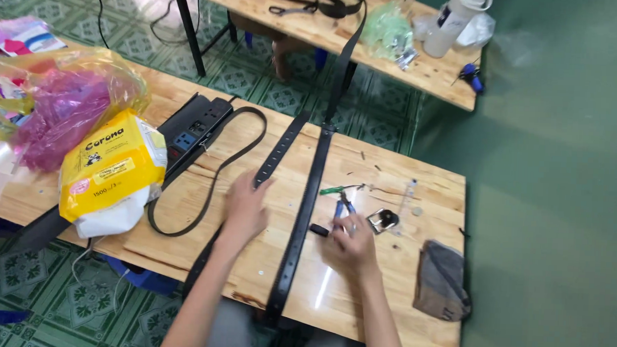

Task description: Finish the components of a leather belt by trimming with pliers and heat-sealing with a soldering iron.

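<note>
At the far left of your bench (401,266) sits a clear bag of pink scraps (65,107), with a yellow-and-white packet (113,173) leaning beside it. Next comes a black power strip (194,128), and a looped black belt (216,170) curving across the wood. Your left hand (244,209) lies flat with fingers spread, resting on a second black belt (276,155) that has a row of punched holes; it grips nothing. A third, long belt (306,214) runs between your hands from the near edge toward the other bench behind. Your right hand (350,249) is closed around blue-handled pliers (343,209), just right of that belt. Beside the pliers lie a green-handled tool (333,190) and a metal buckle (383,220). Farthest right rests a grey cloth pouch (441,281).
</note>
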